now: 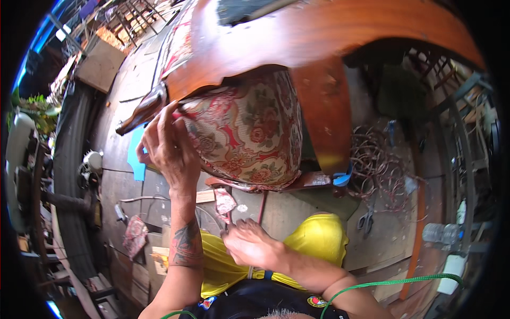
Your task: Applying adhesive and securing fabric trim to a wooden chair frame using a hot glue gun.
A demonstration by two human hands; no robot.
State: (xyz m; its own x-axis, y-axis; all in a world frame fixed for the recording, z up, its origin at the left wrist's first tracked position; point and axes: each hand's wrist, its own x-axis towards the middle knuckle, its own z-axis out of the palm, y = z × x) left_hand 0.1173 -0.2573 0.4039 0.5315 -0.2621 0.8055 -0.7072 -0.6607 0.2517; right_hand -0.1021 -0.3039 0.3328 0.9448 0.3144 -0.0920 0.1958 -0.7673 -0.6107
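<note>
A wooden chair with a carved, varnished frame [324, 106] lies tipped over in front of me, its seat covered in floral upholstery fabric [255, 127]. My left hand [172, 146] is at the fabric's left edge, just below the wooden rail. Its fingers pinch together at that edge, and the little finger stands off to the side. Low over my lap, my right hand [252, 242] is closed in a fist; what it grips is hidden and blurred. Just beyond it lies a floral fabric scrap [225, 201].
Tangled strips [374, 170] and dark scissors [365, 220] lie on the floor at right, with a plastic bottle [441, 233] farther out. Another fabric scrap [135, 234] is at left. A green cord [393, 282] crosses my right arm.
</note>
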